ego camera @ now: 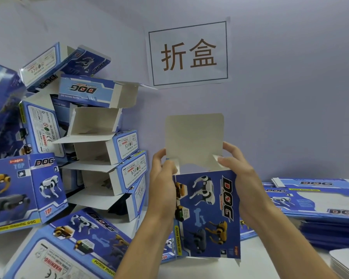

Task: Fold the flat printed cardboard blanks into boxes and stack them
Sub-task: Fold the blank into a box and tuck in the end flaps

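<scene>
Stack of folded boxes [101, 141] at left. Centre: left hand [162, 178] and right hand [237, 172] grip the half-erected box [208, 214] above the tabletop [270, 258], lid flap upright. Flat blanks [318, 202] right. Next, probably: tuck side flaps, close lid.

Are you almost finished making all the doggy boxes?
Not yet. Done: a pile of folded boxes leans at the left. In hand: the left hand and right hand hold one box, top flap up. Left: a stack of flat blanks waits on the right.
</scene>
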Available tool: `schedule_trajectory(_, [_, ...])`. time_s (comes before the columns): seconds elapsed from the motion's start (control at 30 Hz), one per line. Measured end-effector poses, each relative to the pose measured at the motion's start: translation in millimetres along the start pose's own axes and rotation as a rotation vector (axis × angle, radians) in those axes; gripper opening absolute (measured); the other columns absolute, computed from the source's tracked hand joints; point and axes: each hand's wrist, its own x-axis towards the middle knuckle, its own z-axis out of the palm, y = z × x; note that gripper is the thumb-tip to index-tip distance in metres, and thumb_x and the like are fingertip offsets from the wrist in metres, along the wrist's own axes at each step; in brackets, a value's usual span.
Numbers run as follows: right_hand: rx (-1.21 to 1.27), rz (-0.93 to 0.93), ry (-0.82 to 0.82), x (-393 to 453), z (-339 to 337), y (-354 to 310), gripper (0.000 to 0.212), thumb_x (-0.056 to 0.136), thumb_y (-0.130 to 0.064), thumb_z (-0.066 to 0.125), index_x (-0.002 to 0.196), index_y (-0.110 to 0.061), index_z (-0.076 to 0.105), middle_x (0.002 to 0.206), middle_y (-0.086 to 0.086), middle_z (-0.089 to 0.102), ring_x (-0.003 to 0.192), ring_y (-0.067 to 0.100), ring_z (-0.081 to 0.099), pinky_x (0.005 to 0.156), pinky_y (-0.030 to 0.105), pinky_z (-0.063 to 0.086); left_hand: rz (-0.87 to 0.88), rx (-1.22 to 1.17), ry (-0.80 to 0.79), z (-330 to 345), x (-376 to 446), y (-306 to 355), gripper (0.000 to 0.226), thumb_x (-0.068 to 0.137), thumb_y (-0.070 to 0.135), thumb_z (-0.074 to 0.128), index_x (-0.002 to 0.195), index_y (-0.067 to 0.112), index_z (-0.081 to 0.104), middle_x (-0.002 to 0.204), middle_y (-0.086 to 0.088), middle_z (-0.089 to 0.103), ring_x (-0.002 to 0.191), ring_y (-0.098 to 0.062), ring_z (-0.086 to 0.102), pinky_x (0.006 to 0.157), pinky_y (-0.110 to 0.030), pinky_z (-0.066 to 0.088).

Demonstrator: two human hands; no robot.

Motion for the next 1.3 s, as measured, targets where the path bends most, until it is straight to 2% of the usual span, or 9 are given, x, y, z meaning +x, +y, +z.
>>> schedule_trajectory(0.17, [0.005,-0.002,-0.013,0,-1,-2,0.042,0.096,-0.01,0.045,0.121,-0.044,0.052,0.094,0.009,0.075,0.063,0.024,0.07,0.051,0.032,0.057,-0.031,-0.011,0.024,1,-2,2,0.024,0.097,0.034,0.052,0.108,0.055,0.055,0.117,0.006,0.068,0.105,-0.028,0.069,0.092,-0.054,0.054])
schedule_trajectory(0.27, [0.004,-0.007,-0.026,0,1,-3,0.044,0.095,-0.009,0.045,0.118,-0.047,0.053,0.095,0.01,0.075,0.064,0.026,0.07,0.053,0.034,0.058,-0.002,-0.012,0.028,1,-1,2,0.039,0.1,0.022,0.046,0.109,0.058,0.053,0.098,0.021,0.07,0.092,-0.02,0.073,0.074,-0.038,0.061])
schedule_trajectory(0.4, [0.016,-0.05,0.034,0,3,-3,0.034,0.094,-0.007,0.048,0.101,-0.038,0.059,0.087,0.022,0.065,0.06,0.028,0.063,0.056,0.037,0.053,0.035,0.023,0.054,1,-2,2,0.047,0.099,0.015,0.046,0.087,0.056,0.063,0.11,-0.01,0.066,0.092,-0.041,0.064,0.075,-0.053,0.056])
schedule_trajectory(0.53, [0.025,-0.137,0.112,-2,4,3,0.027,0.096,-0.011,0.043,0.084,-0.027,0.062,0.076,0.007,0.066,0.06,0.026,0.063,0.052,0.034,0.049,0.151,0.06,0.052,-1,-2,2,0.022,0.093,0.022,0.049,0.083,0.035,0.065,0.085,-0.007,0.062,0.064,-0.013,0.053,0.046,-0.023,0.042])
schedule_trajectory(0.67, [0.119,-0.175,0.095,-5,8,9,0.03,0.084,-0.032,0.04,0.083,-0.023,0.068,0.081,0.011,0.072,0.063,0.023,0.067,0.052,0.033,0.053,0.159,-0.023,0.06,-4,-1,-1,0.025,0.09,0.036,0.048,0.088,0.029,0.072,0.095,-0.008,0.07,0.082,-0.03,0.062,0.065,-0.036,0.05])
schedule_trajectory(0.93, [0.002,-0.143,0.199,-4,7,11,0.034,0.079,-0.043,0.041,0.075,-0.022,0.066,0.091,0.014,0.074,0.069,0.029,0.07,0.066,0.04,0.052,0.088,-0.071,0.128,-5,-2,-4,0.042,0.093,0.039,0.042,0.079,0.024,0.078,0.085,-0.009,0.076,0.077,-0.025,0.074,0.061,-0.037,0.056])
schedule_trajectory(1.07, [0.07,-0.144,0.118,-7,7,12,0.035,0.079,-0.044,0.044,0.088,-0.019,0.067,0.093,0.016,0.074,0.071,0.03,0.07,0.065,0.038,0.054,0.073,-0.066,0.136,-7,1,-4,0.048,0.1,0.033,0.035,0.083,0.024,0.079,0.09,-0.008,0.076,0.081,-0.023,0.074,0.06,-0.036,0.056])
schedule_trajectory(1.2, [0.273,-0.09,-0.217,-9,-1,4,0.044,0.083,-0.034,0.053,0.126,-0.03,0.06,0.104,0.021,0.061,0.089,0.041,0.06,0.077,0.048,0.049,0.097,-0.048,0.131,-10,5,1,0.036,0.106,0.039,0.034,0.111,0.041,0.069,0.094,0.001,0.072,0.065,-0.008,0.066,0.054,-0.022,0.051])
schedule_trajectory(1.3, [0.114,-0.119,-0.331,-7,-11,-3,0.062,0.083,-0.021,0.063,0.135,-0.051,0.047,0.126,0.014,0.064,0.105,0.041,0.067,0.08,0.044,0.056,0.043,-0.097,0.09,-12,6,4,0.03,0.105,0.047,0.033,0.124,0.049,0.057,0.105,0.006,0.073,0.109,-0.039,0.062,0.094,-0.047,0.052])
